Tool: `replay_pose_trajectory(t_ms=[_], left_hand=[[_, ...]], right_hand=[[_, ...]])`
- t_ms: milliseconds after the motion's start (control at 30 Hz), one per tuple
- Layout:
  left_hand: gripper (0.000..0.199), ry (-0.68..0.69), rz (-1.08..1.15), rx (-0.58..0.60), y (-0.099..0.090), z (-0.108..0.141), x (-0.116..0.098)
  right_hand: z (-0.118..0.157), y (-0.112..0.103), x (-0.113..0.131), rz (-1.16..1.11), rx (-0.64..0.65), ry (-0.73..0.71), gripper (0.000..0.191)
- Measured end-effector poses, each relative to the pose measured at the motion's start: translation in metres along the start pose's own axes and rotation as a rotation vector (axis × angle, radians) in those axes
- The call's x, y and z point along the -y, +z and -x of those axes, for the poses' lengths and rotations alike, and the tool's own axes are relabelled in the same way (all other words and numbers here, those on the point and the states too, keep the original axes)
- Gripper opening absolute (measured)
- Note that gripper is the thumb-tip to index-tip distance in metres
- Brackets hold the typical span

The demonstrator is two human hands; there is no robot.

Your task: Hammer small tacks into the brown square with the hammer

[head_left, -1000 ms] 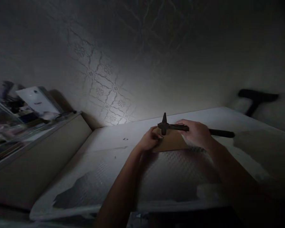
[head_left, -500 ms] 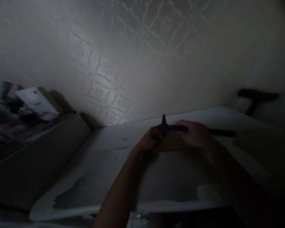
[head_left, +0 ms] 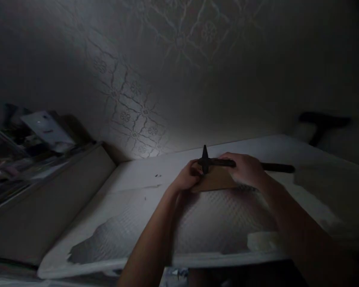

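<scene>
My right hand (head_left: pixel 247 167) is wrapped round the dark handle of a hammer (head_left: pixel 205 160), whose handle end sticks out to the right of the fist. The hammer head, with its pointed end upward, is at the fingers of my left hand (head_left: pixel 188 176). Those fingers are curled in a pinch near the left edge of a flat brown board (head_left: pixel 217 180). Anything small between them is hidden by the hammer head and the dim light. The board lies on a white tabletop (head_left: pixel 134 175), under both hands.
A patterned wall (head_left: pixel 137 111) rises behind the tabletop. On the left, a raised unit (head_left: pixel 77 187) carries clutter and a white box (head_left: pixel 48 127). A dark T-shaped object (head_left: pixel 324 119) stands at the far right. Part of the tabletop has a worn grey patch (head_left: pixel 98 241).
The wall has darkened while the tabletop and board look brighter. The hammer has shifted very slightly left; both hands stay nearly in place.
</scene>
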State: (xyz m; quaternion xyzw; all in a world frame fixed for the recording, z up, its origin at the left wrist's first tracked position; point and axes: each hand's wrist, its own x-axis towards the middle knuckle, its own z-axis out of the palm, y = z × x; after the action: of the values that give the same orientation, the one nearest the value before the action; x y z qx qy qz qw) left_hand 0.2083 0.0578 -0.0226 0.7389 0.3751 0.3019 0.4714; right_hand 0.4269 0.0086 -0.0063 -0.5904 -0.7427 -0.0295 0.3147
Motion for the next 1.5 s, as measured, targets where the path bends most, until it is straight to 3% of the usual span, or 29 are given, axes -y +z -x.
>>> replay_pose_trajectory(t_ms=[1033, 1233, 1333, 1500], left_hand=[[0.068, 0.005, -0.041, -0.028, 0.001, -0.001, -0.003], [0.068, -0.038, 0.042, -0.012, 0.002, 0.000, -0.003], [0.066, -0.033, 0.045, -0.061, 0.002, -0.002, -0.002], [0.055, -0.079, -0.081, -0.261, 0.000, -0.004, -0.005]], right_hand=[[0.000, 0.001, 0.000, -0.022, 0.028, 0.000, 0.030], [-0.002, 0.002, -0.004, -0.020, -0.030, 0.019, 0.029], [-0.003, 0.006, -0.012, 0.001, -0.037, 0.025, 0.028], [-0.002, 0.014, -0.027, 0.092, -0.060, 0.162, 0.024]])
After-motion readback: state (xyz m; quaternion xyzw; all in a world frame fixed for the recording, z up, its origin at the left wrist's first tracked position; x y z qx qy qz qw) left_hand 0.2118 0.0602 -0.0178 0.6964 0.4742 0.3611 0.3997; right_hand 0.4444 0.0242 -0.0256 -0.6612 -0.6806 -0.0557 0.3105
